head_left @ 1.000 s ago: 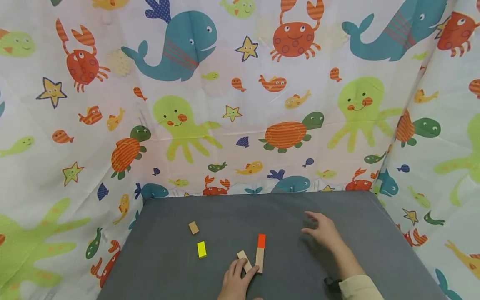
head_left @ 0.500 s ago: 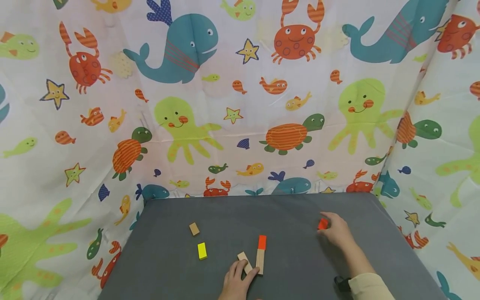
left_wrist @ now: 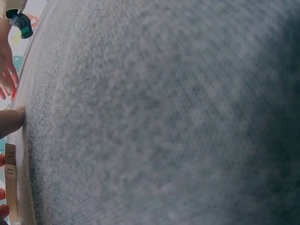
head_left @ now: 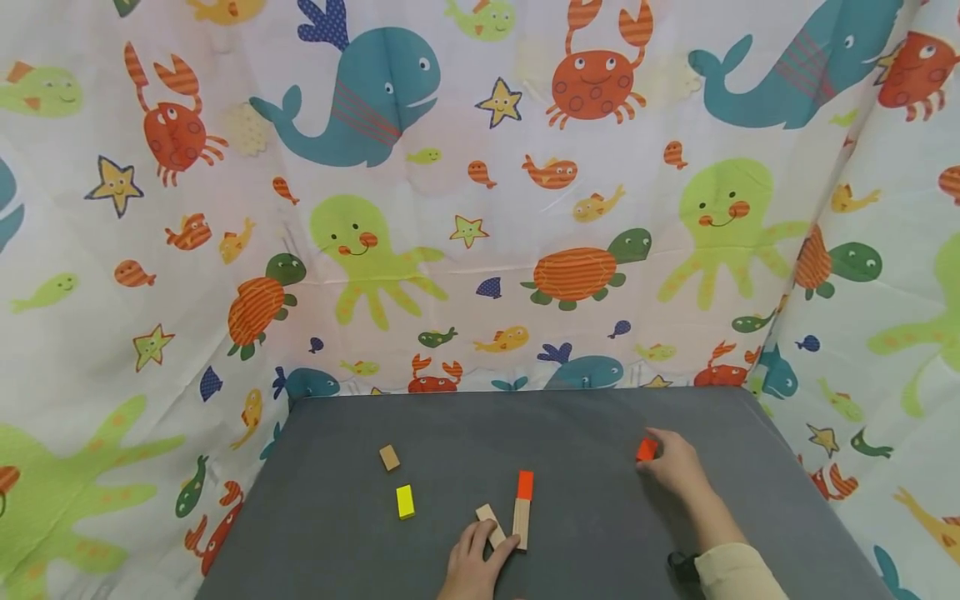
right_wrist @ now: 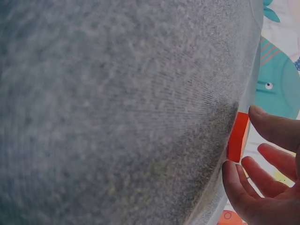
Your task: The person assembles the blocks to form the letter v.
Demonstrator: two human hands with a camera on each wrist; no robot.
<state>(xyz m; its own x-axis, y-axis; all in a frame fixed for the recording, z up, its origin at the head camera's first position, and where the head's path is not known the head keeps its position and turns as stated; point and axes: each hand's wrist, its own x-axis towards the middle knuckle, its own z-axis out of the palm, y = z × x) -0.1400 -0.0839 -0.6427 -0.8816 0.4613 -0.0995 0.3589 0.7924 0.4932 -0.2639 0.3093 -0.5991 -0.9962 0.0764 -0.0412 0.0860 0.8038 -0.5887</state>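
Note:
At the front of the table, the left hand (head_left: 471, 563) has its fingers curled over an angled plain wooden block (head_left: 491, 525). Its thumb lies by the foot of a straight plain block (head_left: 521, 523), which lines up end to end with a red block (head_left: 526, 485). In the left wrist view, numbered block ends (left_wrist: 10, 161) show beside the fingers. Farther right, the right hand (head_left: 677, 463) pinches another red block (head_left: 646, 450) between thumb and fingers. In the right wrist view that red block (right_wrist: 238, 137) sits at the cloth surface, thumb at one end and a finger at the other.
A yellow block (head_left: 405, 502) and a small tan block (head_left: 389, 457) lie on the left of the grey table (head_left: 330, 533). A curtain (head_left: 480, 275) printed with sea animals hangs behind and beside it. A black band (head_left: 682, 567) is on the right wrist.
The right hand has shifted right and its thumb and fingers have come together on the red block, which is now visible. The left hand has stayed by the wooden blocks.

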